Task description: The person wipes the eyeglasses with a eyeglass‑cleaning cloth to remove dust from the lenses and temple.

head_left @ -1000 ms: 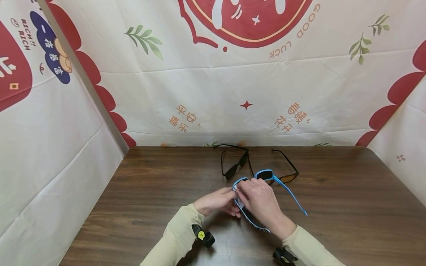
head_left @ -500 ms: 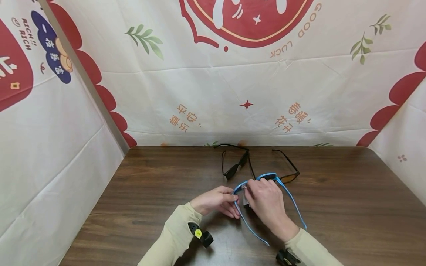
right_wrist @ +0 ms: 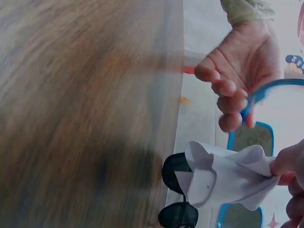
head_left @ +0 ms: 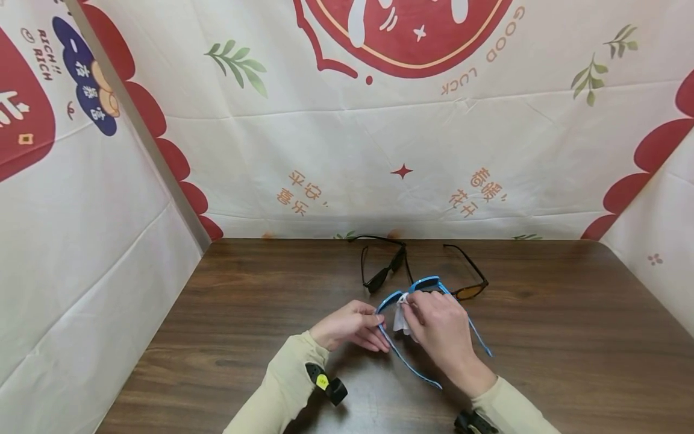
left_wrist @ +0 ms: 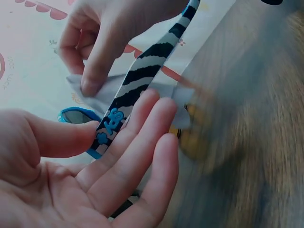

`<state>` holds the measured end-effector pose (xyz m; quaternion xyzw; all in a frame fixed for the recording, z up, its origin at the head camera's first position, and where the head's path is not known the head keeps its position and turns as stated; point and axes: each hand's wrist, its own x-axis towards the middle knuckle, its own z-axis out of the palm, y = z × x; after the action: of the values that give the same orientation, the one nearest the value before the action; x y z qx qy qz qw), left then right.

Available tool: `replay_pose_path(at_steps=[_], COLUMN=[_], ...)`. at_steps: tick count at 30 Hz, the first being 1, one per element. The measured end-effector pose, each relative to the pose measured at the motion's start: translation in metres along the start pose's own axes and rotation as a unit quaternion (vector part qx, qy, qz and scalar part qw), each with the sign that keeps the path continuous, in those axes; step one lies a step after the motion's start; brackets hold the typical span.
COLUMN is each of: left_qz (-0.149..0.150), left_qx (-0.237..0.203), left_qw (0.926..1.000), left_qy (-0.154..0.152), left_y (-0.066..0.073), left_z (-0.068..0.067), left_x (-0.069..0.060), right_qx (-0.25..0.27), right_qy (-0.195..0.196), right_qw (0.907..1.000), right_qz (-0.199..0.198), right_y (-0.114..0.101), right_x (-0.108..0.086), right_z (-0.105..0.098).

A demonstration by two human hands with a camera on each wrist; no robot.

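Observation:
Blue-framed sunglasses point(head_left: 426, 283) with dark lenses are held above the table, arms unfolded toward the person. My left hand point(head_left: 355, 327) pinches them near one hinge between thumb and fingers. In the left wrist view, that side's arm shows a zebra-striped pattern point(left_wrist: 148, 66) with blue raised letters. A thin white cloth point(right_wrist: 228, 178) hangs from my right hand point(head_left: 441, 331), pinched between thumb and fingertips. The head view shows the cloth by the middle of the frame, near the nose bridge; whether it touches a lens is hard to tell.
Behind the hands, black sunglasses point(head_left: 378, 279) lie on the brown wooden table point(head_left: 244, 313). To their right is a dark-framed pair with amber lenses point(head_left: 470, 292), partly covered by the blue pair. Printed white fabric point(head_left: 347, 150) walls the back and sides.
The blue sunglasses tipped, then came partly back up, and their arms shifted. My right hand moved slightly right, and more of the white cloth now hangs in sight. My left hand kept its hold.

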<state>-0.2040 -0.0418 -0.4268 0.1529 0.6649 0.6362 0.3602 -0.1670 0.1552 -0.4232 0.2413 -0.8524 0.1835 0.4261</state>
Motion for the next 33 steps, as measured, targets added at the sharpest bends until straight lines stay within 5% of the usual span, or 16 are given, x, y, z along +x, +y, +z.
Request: replay_pose_path(at_steps=[7, 14, 23, 28, 33], left_qz=[0.001, -0.003, -0.002, -0.007, -0.024], left_qx=[-0.008, -0.004, -0.009, -0.011, -0.025], left_qw=[0.9997, 1.0000, 0.9994, 0.9993, 0.9989], left_qy=[0.025, -0.002, -0.034, -0.036, -0.032], left_y=[-0.002, 0.000, 0.002, 0.003, 0.002], left_z=[-0.003, 0.003, 0.003, 0.003, 0.004], left_x=[-0.001, -0.001, -0.002, -0.003, -0.003], right_qx=[-0.011, -0.032, -0.034, -0.068, -0.080], right_qy=[-0.027, -0.039, -0.032, -0.074, -0.068], right_qw=[0.9988, 0.9920, 0.9956, 0.9904, 0.9872], right_qz=[0.040, 0.116, 0.081, 0.095, 0.120], right_y=[0.011, 0.018, 0.023, 0.024, 0.029], right_x=[0.000, 0.001, 0.004, 0.001, -0.003], right_z=[-0.006, -0.005, -0.002, -0.004, -0.008])
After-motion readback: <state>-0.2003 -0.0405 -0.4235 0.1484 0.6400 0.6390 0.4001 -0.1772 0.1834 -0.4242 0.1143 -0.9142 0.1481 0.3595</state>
